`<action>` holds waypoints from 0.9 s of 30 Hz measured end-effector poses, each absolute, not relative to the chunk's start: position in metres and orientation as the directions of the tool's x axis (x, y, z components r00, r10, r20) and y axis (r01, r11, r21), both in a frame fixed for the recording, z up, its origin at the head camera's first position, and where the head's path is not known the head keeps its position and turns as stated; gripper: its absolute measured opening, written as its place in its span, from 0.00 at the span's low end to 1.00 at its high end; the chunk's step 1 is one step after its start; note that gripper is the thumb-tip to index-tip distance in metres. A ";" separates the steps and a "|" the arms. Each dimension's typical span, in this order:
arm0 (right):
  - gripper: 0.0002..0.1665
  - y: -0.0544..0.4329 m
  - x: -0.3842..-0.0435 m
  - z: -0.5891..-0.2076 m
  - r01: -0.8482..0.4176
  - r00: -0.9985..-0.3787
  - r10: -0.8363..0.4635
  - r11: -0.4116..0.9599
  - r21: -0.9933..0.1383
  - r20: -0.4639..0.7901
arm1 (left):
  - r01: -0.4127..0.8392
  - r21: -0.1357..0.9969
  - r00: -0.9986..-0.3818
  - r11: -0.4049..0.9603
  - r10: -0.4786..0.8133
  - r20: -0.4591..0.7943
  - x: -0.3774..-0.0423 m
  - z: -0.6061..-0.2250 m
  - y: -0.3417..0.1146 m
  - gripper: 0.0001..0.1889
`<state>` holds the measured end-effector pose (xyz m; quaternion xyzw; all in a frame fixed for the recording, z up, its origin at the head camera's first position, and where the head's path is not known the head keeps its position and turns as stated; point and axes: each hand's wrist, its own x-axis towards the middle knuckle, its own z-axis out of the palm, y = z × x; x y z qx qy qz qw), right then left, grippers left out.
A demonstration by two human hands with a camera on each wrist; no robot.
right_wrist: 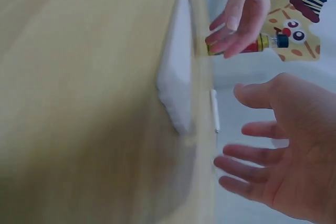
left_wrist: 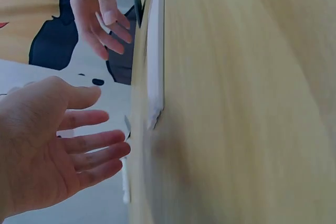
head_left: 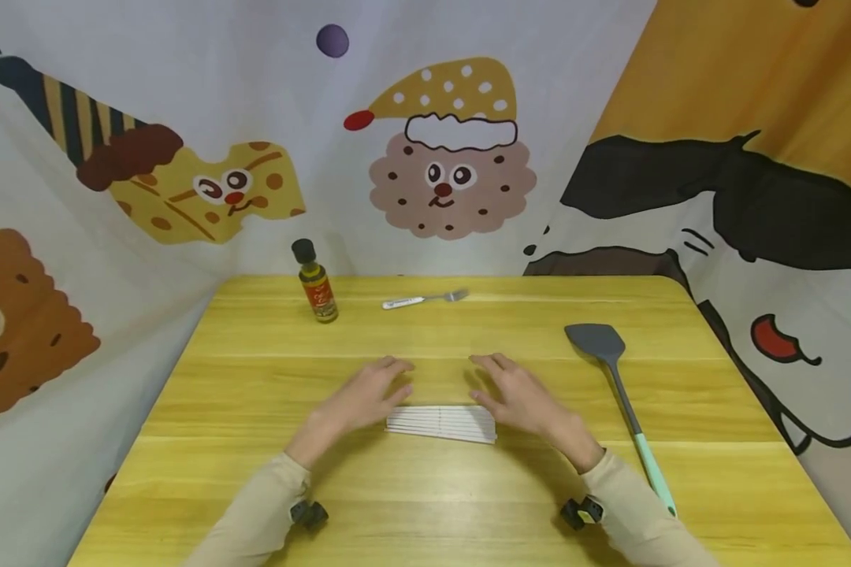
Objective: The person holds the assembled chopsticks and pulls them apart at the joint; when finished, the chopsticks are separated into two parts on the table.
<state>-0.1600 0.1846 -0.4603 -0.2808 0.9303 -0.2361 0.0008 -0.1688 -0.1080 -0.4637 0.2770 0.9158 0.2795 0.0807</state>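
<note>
A white pleated strip, which looks like accordion-folded paper (head_left: 441, 423), lies on the table between the two hands. My left hand (head_left: 365, 398) is at its left end, fingers spread and relaxed, holding nothing. At the other end is my right hand (head_left: 521, 394), also with loose, spread fingers and nothing in them. In the left wrist view the left palm (left_wrist: 47, 156) is held up off the tabletop, apart from the paper (left_wrist: 156, 51). The right wrist view likewise has the right hand (right_wrist: 294, 161) raised beside the paper (right_wrist: 177, 72), not touching it.
On the wooden table (head_left: 255, 488) a dark-capped bottle (head_left: 319, 295) stands at the back left. A fork with a white handle (head_left: 404, 302) lies at the back middle. To the right lies a grey spatula (head_left: 620, 378) with a mint handle. A cartoon-printed curtain (head_left: 269, 63) hangs behind.
</note>
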 end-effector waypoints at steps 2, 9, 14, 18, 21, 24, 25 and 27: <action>0.29 0.181 -0.160 -0.466 -0.553 -0.825 -0.542 0.712 -0.432 0.162 | 0.479 0.566 -0.820 0.671 0.572 0.016 -0.169 -0.466 -0.104 0.22; 0.14 0.171 -0.158 -0.480 -0.611 -0.783 -0.577 0.647 -0.456 0.230 | 0.535 0.576 -0.782 0.618 0.620 0.062 -0.170 -0.476 -0.094 0.13; 0.10 0.167 -0.158 -0.486 -0.615 -0.778 -0.589 0.645 -0.453 0.219 | 0.537 0.588 -0.771 0.605 0.635 0.050 -0.171 -0.478 -0.089 0.07; 0.08 0.165 -0.160 -0.487 -0.620 -0.777 -0.588 0.649 -0.441 0.225 | 0.535 0.585 -0.763 0.610 0.645 0.025 -0.172 -0.479 -0.086 0.04; 0.06 0.164 -0.160 -0.488 -0.613 -0.782 -0.583 0.652 -0.445 0.223 | 0.532 0.574 -0.763 0.622 0.646 0.008 -0.173 -0.480 -0.084 0.03; 0.06 0.162 -0.160 -0.488 -0.610 -0.785 -0.580 0.658 -0.441 0.218 | 0.531 0.560 -0.765 0.635 0.644 -0.004 -0.175 -0.481 -0.082 0.03; 0.05 0.162 -0.161 -0.489 -0.611 -0.783 -0.582 0.658 -0.439 0.218 | 0.531 0.556 -0.767 0.640 0.642 -0.007 -0.175 -0.481 -0.082 0.02; 0.04 0.161 -0.161 -0.489 -0.616 -0.780 -0.585 0.655 -0.437 0.223 | 0.529 0.548 -0.769 0.647 0.639 -0.011 -0.176 -0.482 -0.080 0.03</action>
